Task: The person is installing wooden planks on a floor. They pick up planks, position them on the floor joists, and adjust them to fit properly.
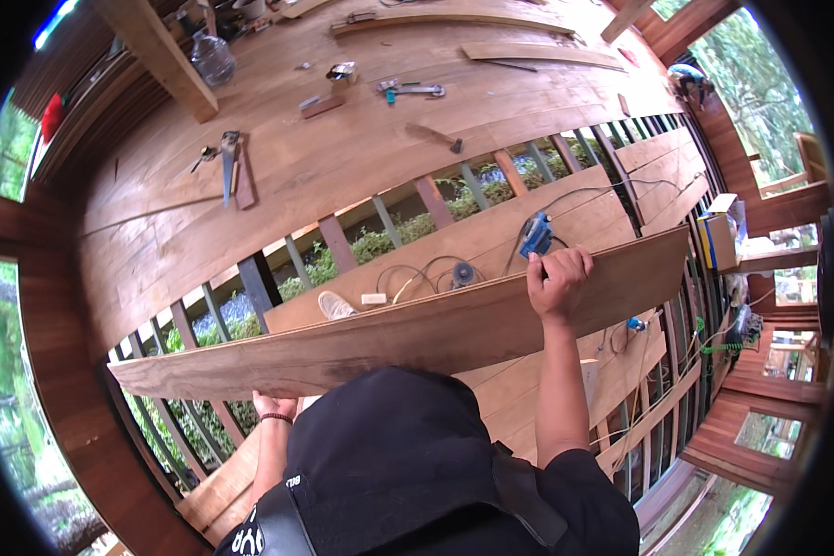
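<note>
I hold a long brown wooden plank (408,334) level in front of me, running from lower left to upper right. My right hand (558,278) grips its upper edge near the right end, fingers curled over the top. At the plank's lower edge on the left, my left hand (273,405), with a dark wristband, supports it from beneath. A black cap and black shirt (408,463) fill the lower middle and hide part of the plank's lower edge.
Beyond the plank, bare joists (408,208) leave gaps over greenery. A blue power tool (536,233), cables and a white shoe (335,304) lie on loose boards. A hand saw (229,162), a hammer (435,136) and a plastic bottle (213,57) rest on the laid floor. Another person (690,82) crouches far right.
</note>
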The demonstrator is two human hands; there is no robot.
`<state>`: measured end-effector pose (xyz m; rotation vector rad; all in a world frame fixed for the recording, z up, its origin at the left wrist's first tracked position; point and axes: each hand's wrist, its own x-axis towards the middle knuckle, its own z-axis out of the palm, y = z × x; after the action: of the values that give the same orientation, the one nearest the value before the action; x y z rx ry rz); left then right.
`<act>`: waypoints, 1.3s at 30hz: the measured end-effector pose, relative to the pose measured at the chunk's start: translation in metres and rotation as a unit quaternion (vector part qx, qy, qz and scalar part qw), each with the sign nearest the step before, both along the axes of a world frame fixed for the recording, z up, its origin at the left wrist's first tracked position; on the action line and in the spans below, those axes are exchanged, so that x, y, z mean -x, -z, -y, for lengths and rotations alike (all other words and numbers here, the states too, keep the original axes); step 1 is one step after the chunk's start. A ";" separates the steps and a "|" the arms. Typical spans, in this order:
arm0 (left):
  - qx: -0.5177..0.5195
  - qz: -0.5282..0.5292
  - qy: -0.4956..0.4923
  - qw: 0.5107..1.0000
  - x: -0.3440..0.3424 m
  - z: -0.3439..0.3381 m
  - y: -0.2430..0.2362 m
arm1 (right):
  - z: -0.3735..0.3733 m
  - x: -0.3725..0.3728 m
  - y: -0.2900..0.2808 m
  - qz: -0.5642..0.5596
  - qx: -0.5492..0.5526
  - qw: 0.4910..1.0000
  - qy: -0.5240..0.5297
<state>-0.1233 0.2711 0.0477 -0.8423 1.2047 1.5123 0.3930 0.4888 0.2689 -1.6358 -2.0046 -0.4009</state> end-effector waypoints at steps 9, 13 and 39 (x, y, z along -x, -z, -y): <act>0.057 0.030 0.036 0.997 0.045 -0.077 0.010 | -0.074 0.054 -0.018 0.052 0.032 0.998 0.032; 0.052 0.042 0.043 0.997 0.055 -0.093 0.010 | -0.089 0.064 -0.022 0.062 0.044 0.996 0.038; 0.033 0.002 -0.044 0.998 0.012 -0.143 -0.011 | -0.222 0.037 0.029 0.076 0.102 0.990 -0.059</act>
<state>-0.1355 0.4140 0.0583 -0.9541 1.2344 1.5471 0.3559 0.7108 0.2401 -1.6368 -2.3100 -0.2905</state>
